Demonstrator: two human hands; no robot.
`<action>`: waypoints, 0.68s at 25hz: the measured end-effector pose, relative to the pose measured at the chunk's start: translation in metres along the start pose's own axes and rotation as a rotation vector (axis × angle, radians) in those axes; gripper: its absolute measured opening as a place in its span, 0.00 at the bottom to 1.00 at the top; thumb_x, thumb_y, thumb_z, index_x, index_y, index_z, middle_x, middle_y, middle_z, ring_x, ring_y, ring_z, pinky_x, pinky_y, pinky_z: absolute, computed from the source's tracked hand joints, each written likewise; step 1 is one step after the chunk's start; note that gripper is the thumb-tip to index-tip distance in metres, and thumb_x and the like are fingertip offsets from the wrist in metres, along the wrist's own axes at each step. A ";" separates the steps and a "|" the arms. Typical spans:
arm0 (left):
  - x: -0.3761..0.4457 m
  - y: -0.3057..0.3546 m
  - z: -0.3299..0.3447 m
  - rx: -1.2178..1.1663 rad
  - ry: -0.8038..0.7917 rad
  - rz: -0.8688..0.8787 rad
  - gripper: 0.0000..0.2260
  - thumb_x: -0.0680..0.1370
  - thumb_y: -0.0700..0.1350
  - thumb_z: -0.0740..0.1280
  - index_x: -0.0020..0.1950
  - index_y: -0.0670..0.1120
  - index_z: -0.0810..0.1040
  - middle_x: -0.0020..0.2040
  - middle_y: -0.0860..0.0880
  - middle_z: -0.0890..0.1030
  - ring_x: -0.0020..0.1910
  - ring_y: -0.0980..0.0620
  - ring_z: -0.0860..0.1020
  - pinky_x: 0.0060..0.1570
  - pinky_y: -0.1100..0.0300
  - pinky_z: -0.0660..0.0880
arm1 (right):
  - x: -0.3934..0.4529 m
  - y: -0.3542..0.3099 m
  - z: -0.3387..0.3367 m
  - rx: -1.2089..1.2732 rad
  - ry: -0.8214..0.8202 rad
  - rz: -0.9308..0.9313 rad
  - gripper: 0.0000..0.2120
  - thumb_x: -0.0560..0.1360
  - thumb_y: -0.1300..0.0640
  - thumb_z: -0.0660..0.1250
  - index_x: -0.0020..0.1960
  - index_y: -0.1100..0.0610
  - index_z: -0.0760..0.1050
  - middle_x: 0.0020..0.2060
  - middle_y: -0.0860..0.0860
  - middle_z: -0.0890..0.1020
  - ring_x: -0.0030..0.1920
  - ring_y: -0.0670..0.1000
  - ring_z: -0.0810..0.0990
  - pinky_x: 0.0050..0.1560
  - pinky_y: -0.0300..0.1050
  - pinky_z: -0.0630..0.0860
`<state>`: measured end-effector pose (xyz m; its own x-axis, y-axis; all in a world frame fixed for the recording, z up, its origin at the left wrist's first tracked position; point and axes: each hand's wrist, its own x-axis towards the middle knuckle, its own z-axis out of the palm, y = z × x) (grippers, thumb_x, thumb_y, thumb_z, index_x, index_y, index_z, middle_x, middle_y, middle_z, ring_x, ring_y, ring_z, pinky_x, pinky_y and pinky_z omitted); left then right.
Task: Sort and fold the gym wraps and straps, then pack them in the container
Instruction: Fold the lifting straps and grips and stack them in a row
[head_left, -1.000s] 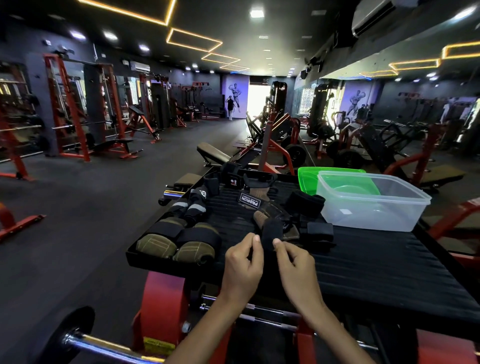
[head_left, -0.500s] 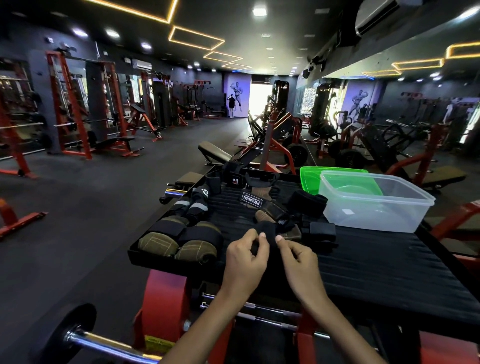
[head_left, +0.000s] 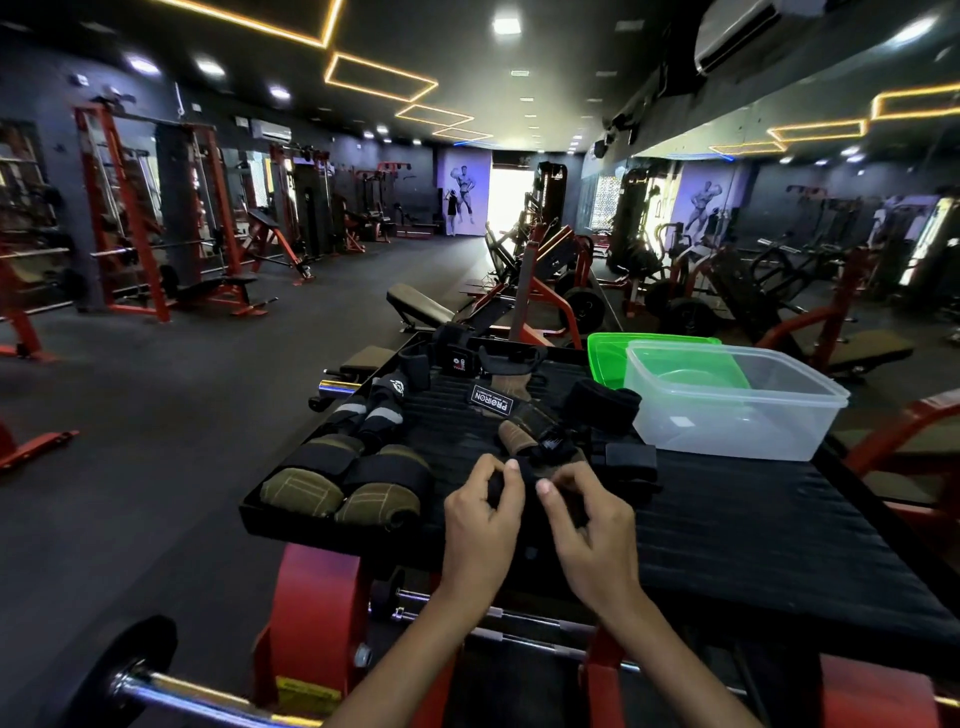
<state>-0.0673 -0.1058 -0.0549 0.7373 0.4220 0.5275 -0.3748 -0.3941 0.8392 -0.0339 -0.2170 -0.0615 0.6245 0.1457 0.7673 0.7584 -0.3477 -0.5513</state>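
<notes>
The person stood at the near edge of the black platform (head_left: 727, 519), both hands over a black strap (head_left: 524, 480) that lay between them. The left hand (head_left: 480, 514) pinched the strap's left end with thumb and forefinger; the right hand (head_left: 587, 525) was curled beside it, thumb touching the cloth, though I could not tell how firmly it held. The strap's long axis seemed to run from about six toward twelve o'clock, away from the body, so a fold would likely go along that line, with neither hand clearly nearer.

From the hands, the clear container (head_left: 727, 410) sat at about one o'clock, well apart, open and seemingly empty, with a green lid (head_left: 608, 358) behind it at its far left. The right hand looked the closer one for packing. At twelve o'clock lay a loose heap of wraps (head_left: 524, 421); at ten o'clock two olive rolled wraps (head_left: 337, 493) lay side by side near the platform's left edge. The bare platform toward three o'clock offered the open room for folding. The near edge was just under the wrists, so a dropped end might slip off.
</notes>
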 end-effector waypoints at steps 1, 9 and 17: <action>0.002 0.000 0.000 -0.010 -0.008 -0.055 0.15 0.80 0.45 0.62 0.33 0.51 0.68 0.23 0.56 0.69 0.24 0.59 0.66 0.27 0.68 0.62 | -0.002 0.004 -0.002 -0.087 -0.007 -0.130 0.20 0.76 0.43 0.59 0.43 0.60 0.77 0.31 0.50 0.79 0.31 0.45 0.75 0.32 0.39 0.71; 0.001 0.003 -0.011 0.055 -0.091 0.088 0.09 0.74 0.59 0.63 0.39 0.55 0.70 0.25 0.54 0.70 0.24 0.58 0.67 0.27 0.67 0.63 | 0.012 -0.003 0.007 0.347 -0.106 0.389 0.22 0.74 0.47 0.63 0.37 0.66 0.76 0.27 0.55 0.74 0.31 0.44 0.69 0.34 0.44 0.66; 0.011 0.003 -0.003 -0.011 -0.126 -0.219 0.16 0.79 0.52 0.60 0.36 0.44 0.73 0.28 0.48 0.71 0.28 0.58 0.67 0.36 0.56 0.68 | 0.006 0.000 -0.004 -0.170 -0.097 -0.076 0.16 0.75 0.45 0.60 0.41 0.57 0.76 0.26 0.49 0.76 0.27 0.45 0.73 0.30 0.42 0.68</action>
<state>-0.0620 -0.0996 -0.0463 0.8655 0.3911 0.3129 -0.2039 -0.2955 0.9333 -0.0312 -0.2200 -0.0556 0.5880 0.2629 0.7650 0.7667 -0.4825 -0.4235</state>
